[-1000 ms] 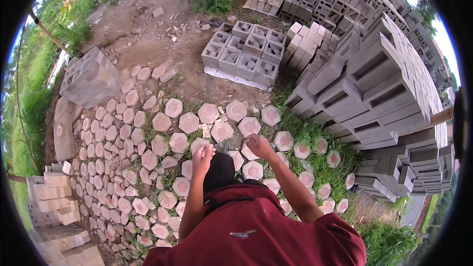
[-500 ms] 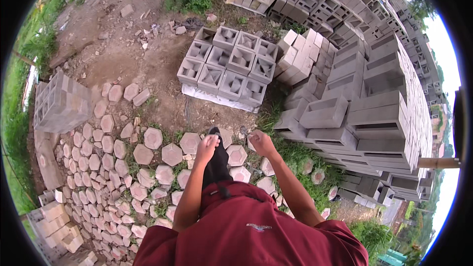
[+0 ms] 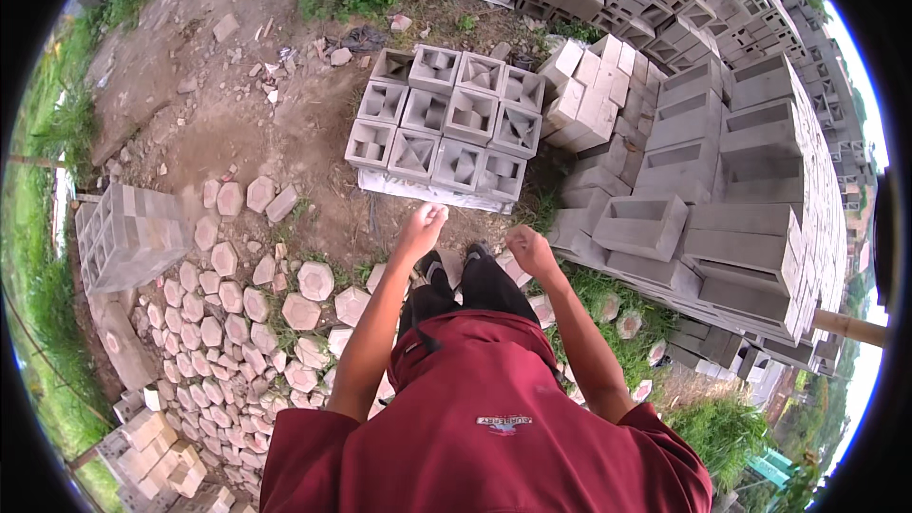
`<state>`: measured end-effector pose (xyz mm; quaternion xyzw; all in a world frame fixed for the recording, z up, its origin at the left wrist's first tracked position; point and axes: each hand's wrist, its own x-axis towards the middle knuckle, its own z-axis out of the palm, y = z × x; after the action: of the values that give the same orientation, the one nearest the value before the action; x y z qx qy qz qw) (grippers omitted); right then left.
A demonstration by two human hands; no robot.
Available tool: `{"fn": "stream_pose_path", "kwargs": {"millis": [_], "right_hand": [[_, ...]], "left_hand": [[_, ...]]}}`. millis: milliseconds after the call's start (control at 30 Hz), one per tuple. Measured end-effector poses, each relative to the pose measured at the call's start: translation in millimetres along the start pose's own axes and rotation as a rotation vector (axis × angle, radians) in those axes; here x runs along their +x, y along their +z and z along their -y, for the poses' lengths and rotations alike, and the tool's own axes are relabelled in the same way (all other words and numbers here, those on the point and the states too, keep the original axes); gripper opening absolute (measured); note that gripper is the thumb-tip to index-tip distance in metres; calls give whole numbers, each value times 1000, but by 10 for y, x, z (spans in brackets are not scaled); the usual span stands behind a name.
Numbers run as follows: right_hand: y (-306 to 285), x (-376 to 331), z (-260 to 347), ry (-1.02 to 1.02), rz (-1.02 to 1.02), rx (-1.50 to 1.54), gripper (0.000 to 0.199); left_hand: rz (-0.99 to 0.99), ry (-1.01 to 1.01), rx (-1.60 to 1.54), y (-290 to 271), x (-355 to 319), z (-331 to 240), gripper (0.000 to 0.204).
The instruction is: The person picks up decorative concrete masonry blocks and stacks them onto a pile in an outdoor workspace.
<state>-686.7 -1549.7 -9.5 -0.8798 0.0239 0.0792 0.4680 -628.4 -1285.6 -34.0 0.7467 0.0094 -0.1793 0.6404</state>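
Note:
My left hand [image 3: 421, 232] hangs in front of the near edge of a low stack of grey hollow concrete blocks [image 3: 440, 150], its fingers loosely curled with nothing seen in them. To the right, my right hand [image 3: 530, 253] is curled in the same way and also holds nothing visible. Neither hand touches the blocks. The block stack sits on a pale sheet [image 3: 410, 192], and the blocks' open tops show partitions inside. My feet are below my hands, on the ground just short of the stack.
High rows of concrete blocks [image 3: 741, 228] stand along the right. Whitish blocks [image 3: 591, 85] are piled beside the low stack. Hexagonal pavers [image 3: 301, 312] cover the ground to the left. A smaller grey block stack [image 3: 136, 237] stands at the far left, and bare soil [image 3: 209, 138] stretches behind it.
I have stepped forward, so both feet now show and the block stack is closer to my hands. My left hand has moved out toward the stack's near edge; my right hand has shifted slightly right.

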Motion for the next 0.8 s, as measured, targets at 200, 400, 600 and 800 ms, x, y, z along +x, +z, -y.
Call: {"fn": "stream_pose_path", "kwargs": {"millis": [200,400,600,800], "right_hand": [[64,938,8,22,1,81,24],[345,2004,-524,144,108,268,32],[936,2961,-1855,219,231,-118,37],[1581,4348,-3089,-61,-46,-206,61]], "left_hand": [[-86,-219,-84,-127,308,9,33],[-45,-327,-96,5,1026,630,34],[-198,-438,39,141,2241,1712,42],[-458,-464,283,474,3840,2556,59]]}}
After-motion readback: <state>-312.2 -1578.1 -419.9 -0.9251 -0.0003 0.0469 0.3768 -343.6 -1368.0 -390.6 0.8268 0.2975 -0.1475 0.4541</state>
